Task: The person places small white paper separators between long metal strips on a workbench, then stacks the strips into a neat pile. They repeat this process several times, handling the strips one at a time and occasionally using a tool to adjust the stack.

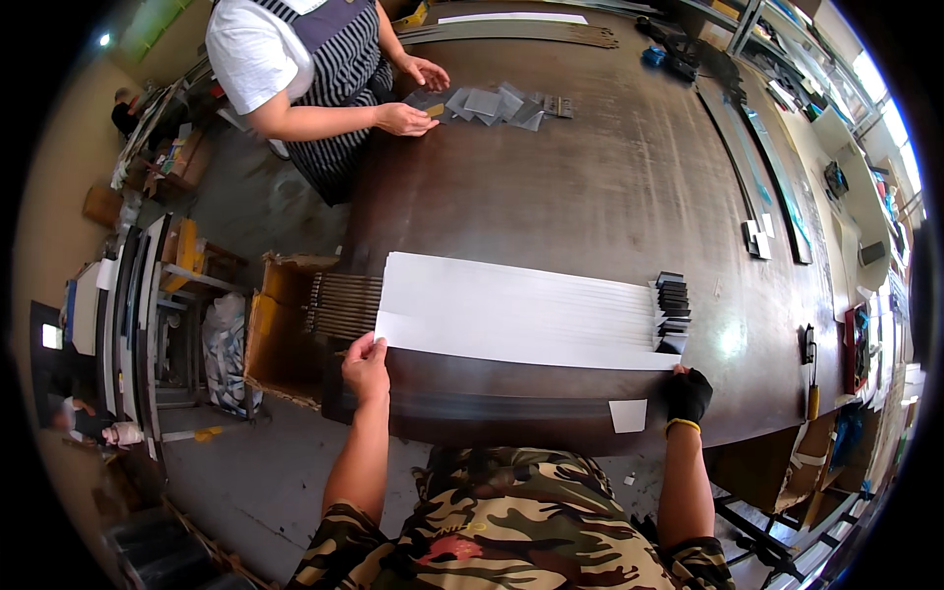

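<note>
On the dark worktable, both hands grip white strips.

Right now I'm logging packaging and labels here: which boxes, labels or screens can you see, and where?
Cardboard box: brown, open, at the table's left edge.
White label: small blank square on the table's near edge, by the right hand.
Screen: small bright rectangle, far left.
Cardboard box: brown, on the floor, far left.

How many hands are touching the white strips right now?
2: the bare left hand pinches the near-left corner of the white strips; the gloved right hand meets the near-right end.
</note>
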Motion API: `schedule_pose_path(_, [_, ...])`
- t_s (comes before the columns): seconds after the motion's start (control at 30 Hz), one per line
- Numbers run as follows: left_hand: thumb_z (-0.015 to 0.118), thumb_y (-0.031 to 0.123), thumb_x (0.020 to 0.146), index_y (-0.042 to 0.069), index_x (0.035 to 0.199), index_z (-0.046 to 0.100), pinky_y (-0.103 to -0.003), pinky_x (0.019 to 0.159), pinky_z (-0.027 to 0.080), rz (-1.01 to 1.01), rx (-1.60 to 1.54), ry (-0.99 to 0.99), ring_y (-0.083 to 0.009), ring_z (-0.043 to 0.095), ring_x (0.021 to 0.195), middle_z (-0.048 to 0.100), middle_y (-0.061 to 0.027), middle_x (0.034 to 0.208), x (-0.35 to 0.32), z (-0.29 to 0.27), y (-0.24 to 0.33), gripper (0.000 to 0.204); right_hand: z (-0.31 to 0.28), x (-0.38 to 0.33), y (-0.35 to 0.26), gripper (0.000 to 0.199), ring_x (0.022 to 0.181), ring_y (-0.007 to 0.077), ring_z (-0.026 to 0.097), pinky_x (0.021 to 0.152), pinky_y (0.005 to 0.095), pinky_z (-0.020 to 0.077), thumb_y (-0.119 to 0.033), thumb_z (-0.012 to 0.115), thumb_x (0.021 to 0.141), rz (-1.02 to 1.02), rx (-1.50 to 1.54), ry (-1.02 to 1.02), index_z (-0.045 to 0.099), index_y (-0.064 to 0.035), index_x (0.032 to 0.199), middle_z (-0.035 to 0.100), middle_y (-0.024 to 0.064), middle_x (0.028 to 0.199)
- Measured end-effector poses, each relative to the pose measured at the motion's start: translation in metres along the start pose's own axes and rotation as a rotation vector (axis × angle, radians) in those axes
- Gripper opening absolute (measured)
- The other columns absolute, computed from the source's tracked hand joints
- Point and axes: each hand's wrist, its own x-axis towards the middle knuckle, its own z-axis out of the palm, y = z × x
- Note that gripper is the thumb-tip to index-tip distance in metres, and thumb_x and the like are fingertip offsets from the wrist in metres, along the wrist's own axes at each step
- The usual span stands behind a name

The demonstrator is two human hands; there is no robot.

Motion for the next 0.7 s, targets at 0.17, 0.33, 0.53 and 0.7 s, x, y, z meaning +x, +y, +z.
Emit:
schedule_pose_path(0.17, [0.078, 0.004, 0.083, -0.002, 0.104, 0.072, -0.025, 0.071, 0.052, 0.0, -0.016, 0.003, -0.0099, 0.061, 0.076, 0.069, -0.0026, 0.087, -0.001, 0.001, 0.0, 0.023, 0.007, 0.017, 0.026, 0.028, 0.082, 0.0323, 0.071, 0.077, 0.0394, 0.0535, -0.031, 0.073, 0.086, -0.038, -0.103, -0.02, 0.075, -0.0042, 0.093, 0.073, 0.0185, 0.088])
schedule_pose_path(0.33, [0.079, 0.006, 0.082, 0.0, 0.102, 0.072, -0.025, 0.07, 0.052, 0.02, 0.054, 0.03, -0.0105, 0.062, 0.075, 0.069, -0.0026, 0.085, -0.001, 0.003, -0.004, 0.023, 0.011, 0.024, 0.035, 0.03, 0.085, 0.0342, 0.071, 0.077, 0.0406, 0.0535, -0.033, 0.071, 0.087, -0.059, -0.148, -0.022, 0.075, -0.0043, 0.093, 0.072, 0.0195, 0.089])
schedule_pose_path(0.53, [0.081, 0.011, 0.079, 0.002, 0.101, 0.074, -0.029, 0.071, 0.053, 0.094, 0.209, 0.064, -0.0144, 0.063, 0.075, 0.069, -0.0054, 0.086, -0.002, 0.001, -0.006, 0.024, 0.007, 0.017, 0.025, 0.03, 0.083, 0.0335, 0.071, 0.077, 0.0397, 0.0532, -0.034, 0.072, 0.086, -0.08, -0.123, -0.033, 0.075, -0.004, 0.092, 0.073, 0.0187, 0.088])
schedule_pose_path(0.7, [0.08, 0.011, 0.081, 0.004, 0.101, 0.073, -0.03, 0.076, 0.052, 0.094, 0.189, 0.05, -0.0152, 0.062, 0.08, 0.066, -0.0061, 0.091, 0.0, 0.006, -0.013, 0.023, 0.001, 0.014, 0.022, 0.03, 0.081, 0.0322, 0.071, 0.074, 0.039, 0.0531, -0.034, 0.073, 0.085, -0.048, -0.084, -0.051, 0.074, -0.0036, 0.089, 0.072, 0.0191, 0.086])
